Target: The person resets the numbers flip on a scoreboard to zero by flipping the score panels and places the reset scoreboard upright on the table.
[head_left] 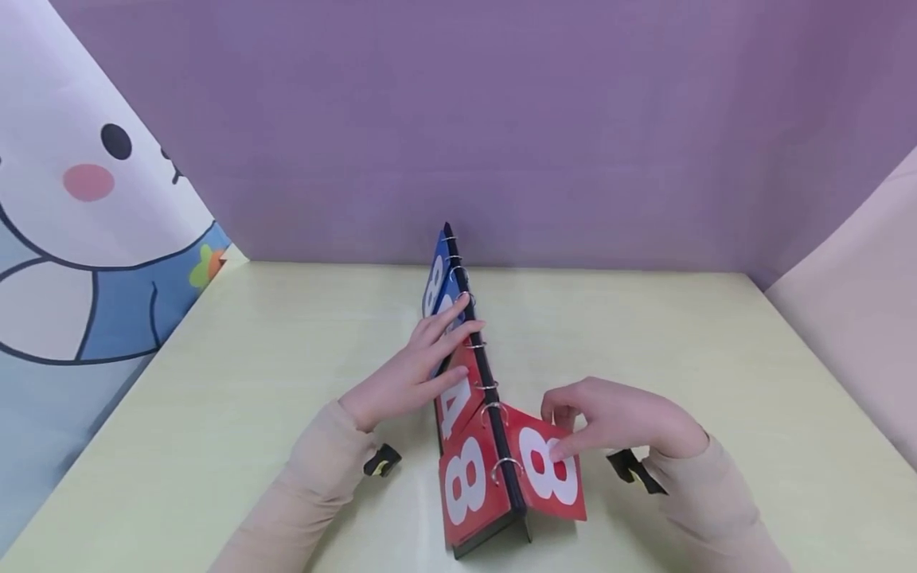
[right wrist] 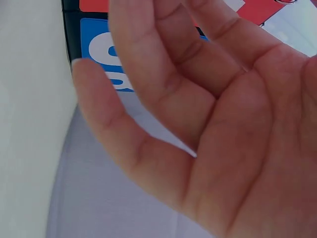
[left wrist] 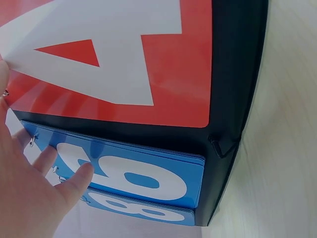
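A tent-shaped flip scoreboard (head_left: 510, 487) with a black frame stands on the table, its ringed spine running away from me. On its left slope hang a red card with an 8 (head_left: 476, 450), a red card with a 4 (left wrist: 181, 84), a blue card with a 6 or 9 (left wrist: 193, 171) and a blue card with an 8 (left wrist: 188, 216). My left hand (head_left: 411, 368) rests over the middle of the board, fingers spread, fingertips at the spine. My right hand (head_left: 619, 418) pinches a red 8 card (head_left: 528, 454) folded over to the right side, thumb on its face.
The pale yellow table (head_left: 286, 318) surrounds the scoreboard. A purple backdrop (head_left: 501, 135) rises behind it, and a cartoon-printed sheet (head_left: 43, 263) hangs at left. Black wrist-camera pieces (head_left: 383, 460) show beside both sleeves.
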Demonstrator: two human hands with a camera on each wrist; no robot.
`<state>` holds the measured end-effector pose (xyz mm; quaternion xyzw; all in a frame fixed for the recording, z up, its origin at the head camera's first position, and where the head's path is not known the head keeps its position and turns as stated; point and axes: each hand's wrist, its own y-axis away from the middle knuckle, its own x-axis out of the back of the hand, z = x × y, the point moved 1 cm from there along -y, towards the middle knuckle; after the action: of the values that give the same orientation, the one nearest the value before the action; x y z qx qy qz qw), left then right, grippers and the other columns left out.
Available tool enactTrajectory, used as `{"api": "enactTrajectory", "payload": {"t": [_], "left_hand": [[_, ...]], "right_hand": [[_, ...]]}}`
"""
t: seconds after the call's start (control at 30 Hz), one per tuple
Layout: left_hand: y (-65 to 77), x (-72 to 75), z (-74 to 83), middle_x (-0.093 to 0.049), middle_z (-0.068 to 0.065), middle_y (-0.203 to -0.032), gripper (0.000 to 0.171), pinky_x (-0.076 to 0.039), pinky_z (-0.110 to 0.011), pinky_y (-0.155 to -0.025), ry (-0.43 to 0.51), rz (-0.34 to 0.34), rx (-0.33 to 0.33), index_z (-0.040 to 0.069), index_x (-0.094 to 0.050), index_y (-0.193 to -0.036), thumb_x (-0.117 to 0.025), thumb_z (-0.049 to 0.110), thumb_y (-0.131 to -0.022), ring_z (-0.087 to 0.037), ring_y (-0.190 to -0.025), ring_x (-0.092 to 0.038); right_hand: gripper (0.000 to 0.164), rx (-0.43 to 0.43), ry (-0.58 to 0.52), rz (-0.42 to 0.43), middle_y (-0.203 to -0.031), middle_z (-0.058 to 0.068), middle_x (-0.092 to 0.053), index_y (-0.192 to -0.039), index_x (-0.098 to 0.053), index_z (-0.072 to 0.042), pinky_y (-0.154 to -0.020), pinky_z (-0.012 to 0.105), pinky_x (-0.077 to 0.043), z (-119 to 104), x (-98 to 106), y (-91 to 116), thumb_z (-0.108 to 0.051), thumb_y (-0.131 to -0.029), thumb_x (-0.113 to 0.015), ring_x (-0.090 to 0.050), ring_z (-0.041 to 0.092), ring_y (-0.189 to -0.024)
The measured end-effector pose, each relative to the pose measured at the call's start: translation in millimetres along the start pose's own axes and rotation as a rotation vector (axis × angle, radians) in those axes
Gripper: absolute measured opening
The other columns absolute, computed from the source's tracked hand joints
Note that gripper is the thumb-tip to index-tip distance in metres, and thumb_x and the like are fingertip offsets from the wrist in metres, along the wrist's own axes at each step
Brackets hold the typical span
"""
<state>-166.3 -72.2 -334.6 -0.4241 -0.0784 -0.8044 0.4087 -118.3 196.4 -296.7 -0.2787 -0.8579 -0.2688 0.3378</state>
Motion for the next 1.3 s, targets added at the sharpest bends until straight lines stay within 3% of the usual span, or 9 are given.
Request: {"api": "enactTrajectory", "payload": {"t": [0.37,0.7,1.03,1.3], "left_hand": [[0.9,2.2,1.8,0.001,0.006,-0.160,0.059,-0.048,-0.051,-0.096,-0.007,0.001,0.001,0.026,-0.028,-0.148,-0.054,0.033,-0.096,-0.029,-0.142,-0.010],[2.3,3.7,2.3,0.001,0.006,-0.160,0.059,-0.049,-0.050,-0.094,-0.014,0.005,0.019,0.028,-0.028,-0.148,-0.054,0.033,-0.096,-0.028,-0.142,-0.010],[1.9,3.2,4.0,0.001,0.007,-0.160,0.060,-0.050,-0.049,-0.094,0.000,-0.004,0.019,0.028,-0.028,-0.149,-0.055,0.034,-0.095,-0.028,-0.143,-0.009],[1.7,3.3,4.9,0.000,0.007,-0.160,0.061,-0.050,-0.049,-0.093,-0.010,-0.003,0.019,0.027,-0.028,-0.148,-0.056,0.033,-0.095,-0.028,-0.142,-0.011]], "right_hand": [[0.020,-0.064,0.014,0.029,-0.078,-0.011,-0.059,-0.090,-0.059,-0.019,-0.062,0.021,-0.051,-1.1,7.7,6.9,-0.023,-0.080,-0.075,-0.055,0.004,-0.073],[0.022,-0.016,-0.008,0.050,-0.076,-0.012,-0.060,-0.078,-0.055,-0.016,-0.064,0.022,-0.052,-1.2,9.8,5.6,-0.020,-0.079,-0.076,-0.057,0.003,-0.073],[0.021,-0.071,-0.042,0.039,-0.085,-0.009,-0.066,-0.081,-0.056,-0.014,-0.065,0.020,-0.053,-1.1,7.4,6.6,-0.018,-0.079,-0.076,-0.060,0.003,-0.078],[0.021,-0.007,0.014,0.066,-0.082,-0.013,-0.063,-0.075,-0.053,-0.016,-0.070,0.022,-0.053,0.6,10.2,12.2,-0.015,-0.082,-0.073,-0.059,0.003,-0.080]]}}
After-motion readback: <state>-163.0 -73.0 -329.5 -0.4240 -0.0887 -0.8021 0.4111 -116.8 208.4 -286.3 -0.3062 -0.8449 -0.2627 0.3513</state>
